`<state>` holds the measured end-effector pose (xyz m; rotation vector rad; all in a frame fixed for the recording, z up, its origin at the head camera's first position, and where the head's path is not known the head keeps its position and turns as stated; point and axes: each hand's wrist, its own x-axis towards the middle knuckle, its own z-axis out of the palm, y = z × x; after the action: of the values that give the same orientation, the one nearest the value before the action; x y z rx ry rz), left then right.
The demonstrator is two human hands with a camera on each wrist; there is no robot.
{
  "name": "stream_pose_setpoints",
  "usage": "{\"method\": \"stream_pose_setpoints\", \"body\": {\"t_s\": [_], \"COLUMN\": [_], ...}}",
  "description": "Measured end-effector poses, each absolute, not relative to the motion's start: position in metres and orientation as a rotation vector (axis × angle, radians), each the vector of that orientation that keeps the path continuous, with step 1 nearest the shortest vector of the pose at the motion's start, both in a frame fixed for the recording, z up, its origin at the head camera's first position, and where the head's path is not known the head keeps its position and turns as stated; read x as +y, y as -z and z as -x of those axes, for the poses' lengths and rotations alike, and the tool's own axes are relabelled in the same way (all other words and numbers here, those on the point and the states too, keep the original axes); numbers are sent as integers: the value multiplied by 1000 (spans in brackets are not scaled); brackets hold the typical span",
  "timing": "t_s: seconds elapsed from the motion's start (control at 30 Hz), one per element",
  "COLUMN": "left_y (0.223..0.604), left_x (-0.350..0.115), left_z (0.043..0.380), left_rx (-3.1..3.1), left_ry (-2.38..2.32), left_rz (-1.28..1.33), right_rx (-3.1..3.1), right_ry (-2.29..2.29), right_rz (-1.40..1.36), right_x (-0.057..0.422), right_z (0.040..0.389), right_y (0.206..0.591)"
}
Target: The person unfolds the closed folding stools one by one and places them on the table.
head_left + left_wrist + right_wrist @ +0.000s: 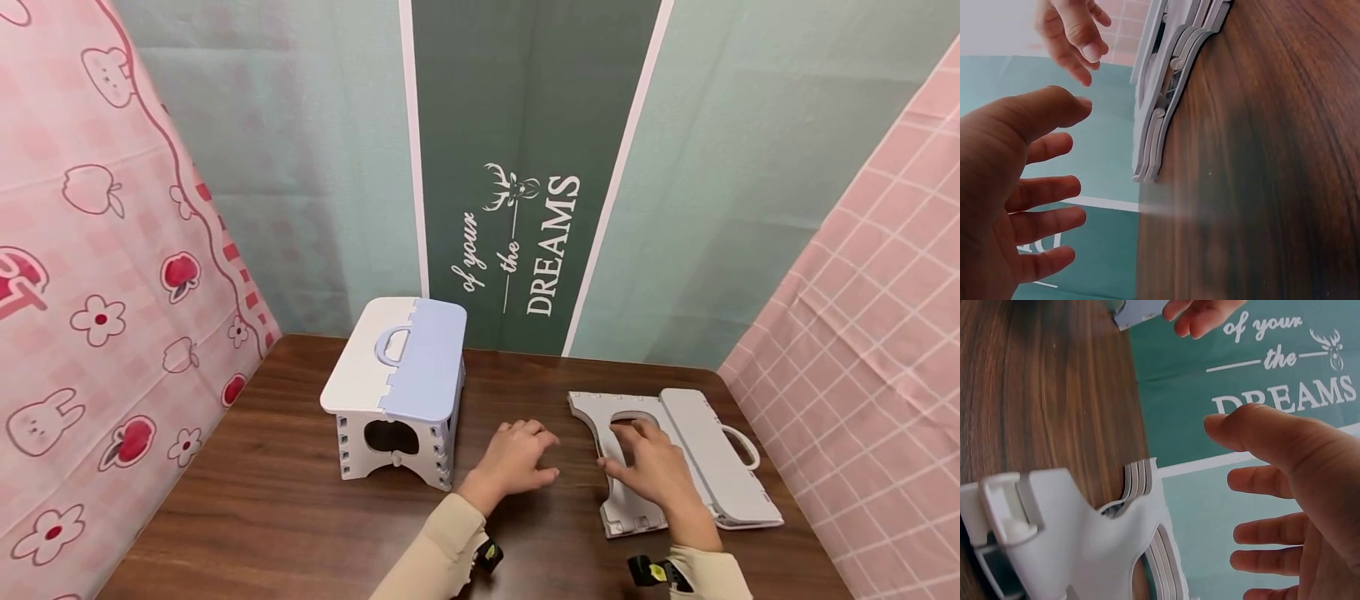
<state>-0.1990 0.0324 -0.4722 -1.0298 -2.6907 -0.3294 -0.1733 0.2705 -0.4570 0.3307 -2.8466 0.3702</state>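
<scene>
Two plastic folding stools are on the wooden table. The left one [427, 358] stands unfolded, its top half white and half pale blue, with a small handle in the middle. A light grey-white folding stool [701, 442] lies folded flat at the right, its loop handle toward the right edge. My right hand [652, 467] hovers over the flat stool's cut-out end, fingers spread and holding nothing. Between the two stools is my left hand [513, 458], its fingers loosely bent in the air. In the left wrist view the folded stool [1169, 81] shows its stacked layers edge-on.
A brown wooden tabletop [247, 500] lies under everything. Behind it hangs a green cloth [300, 167] with printed lettering. Pink patterned cloth [97, 250] walls the left side, and pink checked cloth [885, 333] the right.
</scene>
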Motion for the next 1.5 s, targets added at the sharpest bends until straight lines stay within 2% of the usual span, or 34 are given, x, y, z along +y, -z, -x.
{"method": "stream_pose_setpoints", "body": {"t_s": [0.63,1.5], "left_y": [485,483], "left_x": [56,91], "left_z": [197,184], "left_rx": [-2709,-2765], "left_ry": [278,227], "left_rz": [1096,1166], "right_rx": [-2948,-3043], "right_ry": [-402,-326], "right_rz": [-196,-96], "right_x": [296,333], "right_z": [169,159], "right_y": [461,457]}}
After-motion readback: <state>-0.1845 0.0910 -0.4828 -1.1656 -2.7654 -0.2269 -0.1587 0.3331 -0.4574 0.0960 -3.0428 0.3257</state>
